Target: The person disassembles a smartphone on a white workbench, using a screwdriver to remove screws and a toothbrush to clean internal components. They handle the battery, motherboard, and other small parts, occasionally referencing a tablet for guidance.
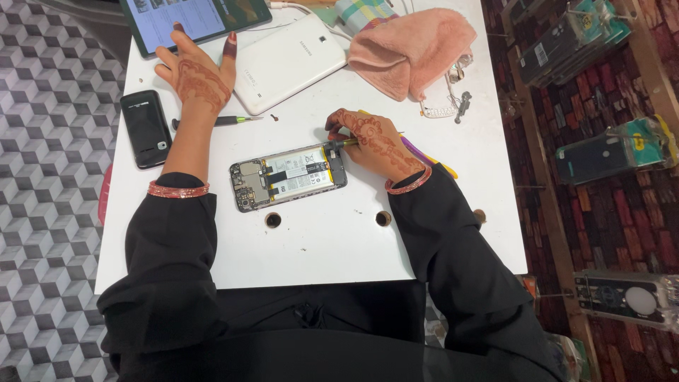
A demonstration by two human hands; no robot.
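White table [318, 247] fills the view; near its middle lies an opened phone [288, 177], back off, battery bared, thin and fragile, best held by its edges. Right hand [371, 141] grips a small screwdriver [344, 143] at its top corner; left hand [198, 71] rests open, fingers spread, near a white tablet [286, 60]

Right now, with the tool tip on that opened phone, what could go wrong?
1. The right hand presses a yellow-handled screwdriver at the edge of the opened black phone; a slip could gouge its exposed battery.
2. The left hand reaches toward the dark-framed tablet, leaving the phone unsteadied.
3. A tiny loose screw might roll away.
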